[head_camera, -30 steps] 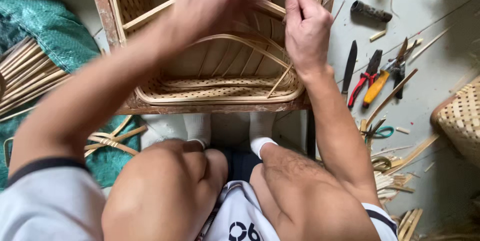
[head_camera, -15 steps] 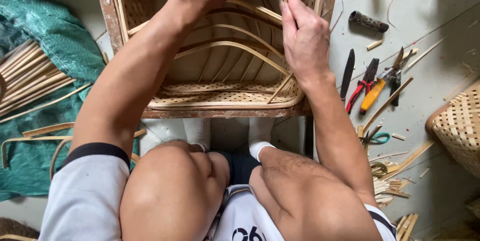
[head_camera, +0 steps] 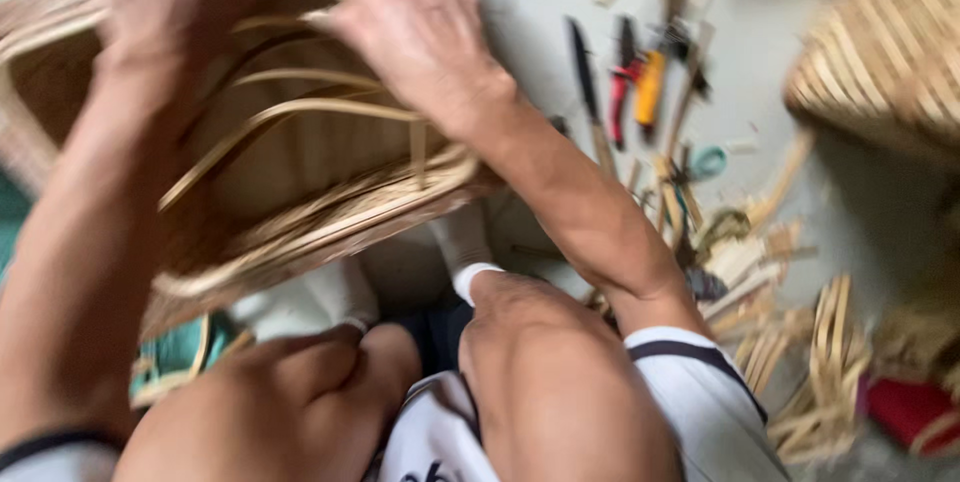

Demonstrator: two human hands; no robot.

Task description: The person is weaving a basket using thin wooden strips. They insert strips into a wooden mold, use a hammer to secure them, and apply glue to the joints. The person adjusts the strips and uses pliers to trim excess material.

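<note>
Head view has swung and blurred since before, and I see my left hand (head_camera: 165, 2) and right hand (head_camera: 420, 37) both pinching cane strips at the far rim of the basket (head_camera: 300, 192) before my knees.

A pale grey concrete floor (head_camera: 770, 62) fills the scene under soft, even daylight, the picture blurred by motion. On it, right of the knife (head_camera: 585, 82), lie red and orange-handled pliers (head_camera: 635, 82); further right stands a woven basket (head_camera: 885, 52). Below the knife, bamboo strips (head_camera: 820, 362) litter the floor.
</note>
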